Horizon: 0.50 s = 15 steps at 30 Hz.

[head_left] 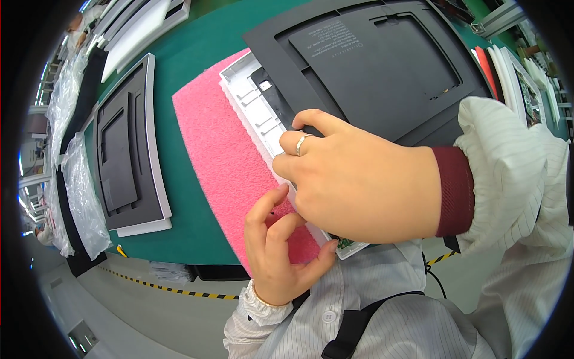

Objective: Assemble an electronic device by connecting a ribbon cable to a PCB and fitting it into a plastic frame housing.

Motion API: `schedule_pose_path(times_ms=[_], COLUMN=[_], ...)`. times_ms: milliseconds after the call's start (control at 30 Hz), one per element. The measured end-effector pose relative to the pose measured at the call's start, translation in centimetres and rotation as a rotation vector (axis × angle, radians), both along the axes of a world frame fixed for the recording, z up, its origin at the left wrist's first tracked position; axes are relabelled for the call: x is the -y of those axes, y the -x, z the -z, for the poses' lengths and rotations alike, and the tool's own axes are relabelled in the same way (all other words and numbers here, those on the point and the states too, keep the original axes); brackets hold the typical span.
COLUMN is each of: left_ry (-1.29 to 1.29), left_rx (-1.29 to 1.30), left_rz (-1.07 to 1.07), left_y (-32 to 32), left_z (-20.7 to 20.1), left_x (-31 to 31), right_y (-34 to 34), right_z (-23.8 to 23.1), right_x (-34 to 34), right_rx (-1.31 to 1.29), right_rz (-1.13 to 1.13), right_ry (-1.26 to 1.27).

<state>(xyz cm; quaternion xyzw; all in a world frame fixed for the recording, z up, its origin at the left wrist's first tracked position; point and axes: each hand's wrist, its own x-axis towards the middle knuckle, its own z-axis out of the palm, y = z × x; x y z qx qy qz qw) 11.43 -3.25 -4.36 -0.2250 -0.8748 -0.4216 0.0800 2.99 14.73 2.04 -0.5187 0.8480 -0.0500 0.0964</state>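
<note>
The left hand's [275,260] fingers are curled, parted from its thumb, beside the white casing [248,99] at the centre. The right hand [365,179] is bent over the casing; whether anything is pinched cannot be told. A pink mat [209,131] is seen centre-left, a black panel [382,66] upper right.

Pale grey floor [137,326] with yellow-and-black tape [179,292]

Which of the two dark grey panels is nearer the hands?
The right panel, partly hidden by the right hand; the left panel lies apart on the green tabletop.
</note>
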Motion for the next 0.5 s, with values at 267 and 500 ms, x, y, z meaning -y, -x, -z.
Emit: schedule_pose_path(times_ms=[267, 500], left_ry=[-0.007, 0.117], left_rx=[0.011, 0.004], left_rz=[0.011, 0.004], left_y=[-0.1, 0.0], left_z=[0.0, -1.1], left_x=[0.0, -0.4], right_y=[-1.0, -2.0], right_z=[0.9, 1.5], right_x=[-0.9, -1.7], right_rx=[-0.003, -0.023], right_rz=[0.163, 0.226], right_ry=[0.288, 0.371])
